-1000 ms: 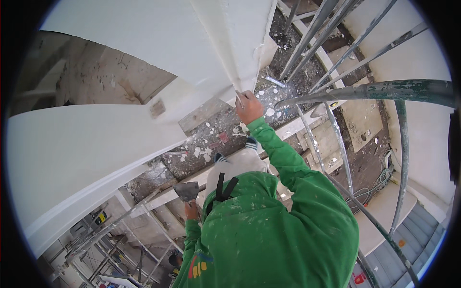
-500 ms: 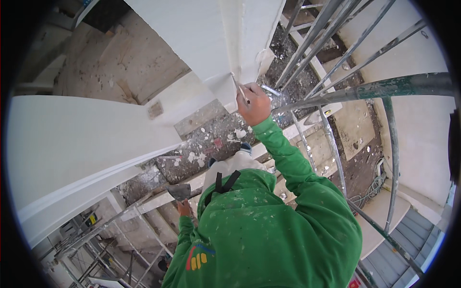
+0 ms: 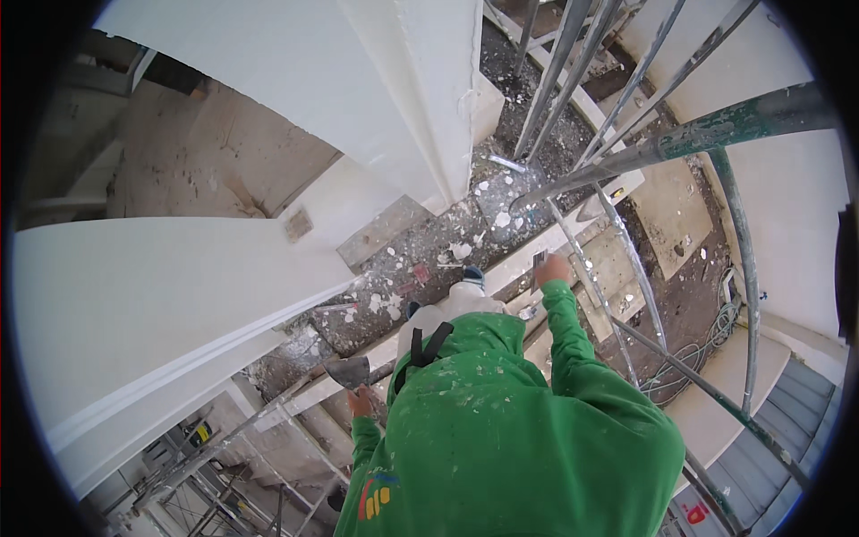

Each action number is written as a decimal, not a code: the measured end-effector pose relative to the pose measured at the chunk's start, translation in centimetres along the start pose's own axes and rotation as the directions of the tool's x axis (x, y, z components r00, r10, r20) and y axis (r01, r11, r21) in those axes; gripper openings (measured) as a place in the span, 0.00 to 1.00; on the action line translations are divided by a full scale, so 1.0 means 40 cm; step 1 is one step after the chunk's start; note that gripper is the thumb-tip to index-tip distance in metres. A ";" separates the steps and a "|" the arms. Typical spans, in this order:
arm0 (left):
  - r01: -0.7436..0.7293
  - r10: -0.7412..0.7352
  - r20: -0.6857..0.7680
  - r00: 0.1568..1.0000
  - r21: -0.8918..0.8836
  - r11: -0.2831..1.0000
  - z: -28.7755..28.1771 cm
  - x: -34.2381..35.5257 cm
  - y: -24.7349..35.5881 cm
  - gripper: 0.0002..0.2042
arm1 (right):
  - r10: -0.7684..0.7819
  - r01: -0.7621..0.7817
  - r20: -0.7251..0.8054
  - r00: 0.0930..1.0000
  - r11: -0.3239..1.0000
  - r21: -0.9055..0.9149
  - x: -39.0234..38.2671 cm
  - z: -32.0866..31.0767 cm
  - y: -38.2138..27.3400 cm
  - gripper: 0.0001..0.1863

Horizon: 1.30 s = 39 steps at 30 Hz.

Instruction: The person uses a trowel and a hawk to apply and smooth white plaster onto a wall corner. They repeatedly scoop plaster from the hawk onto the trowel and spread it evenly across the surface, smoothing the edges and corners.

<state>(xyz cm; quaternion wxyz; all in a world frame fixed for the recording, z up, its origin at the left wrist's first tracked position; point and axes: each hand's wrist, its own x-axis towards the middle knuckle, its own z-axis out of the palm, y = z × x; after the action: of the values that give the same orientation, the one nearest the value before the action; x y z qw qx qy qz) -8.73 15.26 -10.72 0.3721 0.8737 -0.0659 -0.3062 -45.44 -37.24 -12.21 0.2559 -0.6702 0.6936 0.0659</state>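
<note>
Low at the left, my left hand [image 3: 361, 403] is closed round a wide grey putty knife [image 3: 347, 370], its broad blade pointing up and left. My right hand [image 3: 555, 269], in a green sleeve, is closed on a small scraper [image 3: 540, 259]; only its short greyish blade shows past the fingers. This hand hovers over the boards in front of my body, apart from the white wall corner [image 3: 416, 116]. The fingers hide the scraper's handle.
Metal scaffold tubes [image 3: 662, 148] cross close on my right. A white wall panel [image 3: 179, 304] stands at the left. Below, the dirty floor [image 3: 385, 286] is strewn with white flakes. A coiled cable [image 3: 707, 345] lies at the lower right.
My right hand has come away from the white wall corner, moving down and right toward my body with the small scraper. My left hand still holds the putty knife; the view has shifted slightly.
</note>
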 end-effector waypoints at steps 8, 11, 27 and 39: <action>0.148 -0.167 0.027 0.986 0.348 0.926 -0.052 0.021 -0.140 0.24 | -0.429 0.718 -0.595 0.680 0.555 0.420 -0.067 -0.321 -0.309 0.10; -0.132 0.151 -0.032 0.988 0.335 0.933 -0.006 0.060 -0.148 0.16 | -0.370 0.846 -0.775 0.512 0.373 0.381 -0.135 -0.532 -0.472 0.10; 0.219 -0.227 0.049 0.973 0.138 0.966 0.083 -0.091 0.060 0.24 | -0.155 0.904 -0.895 0.417 -0.028 0.426 -0.139 -0.591 -0.658 0.11; 0.276 -0.291 0.021 0.957 0.252 0.928 0.001 -0.190 -0.029 0.24 | -0.311 0.970 -0.919 0.241 0.057 0.235 -0.078 -0.440 -0.731 0.21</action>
<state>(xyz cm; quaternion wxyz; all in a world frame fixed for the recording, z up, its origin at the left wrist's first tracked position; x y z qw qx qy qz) -15.00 18.67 -7.85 0.2107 0.9042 0.0128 -0.3713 -22.04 -44.80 11.67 0.2626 -0.6796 0.2235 -0.6475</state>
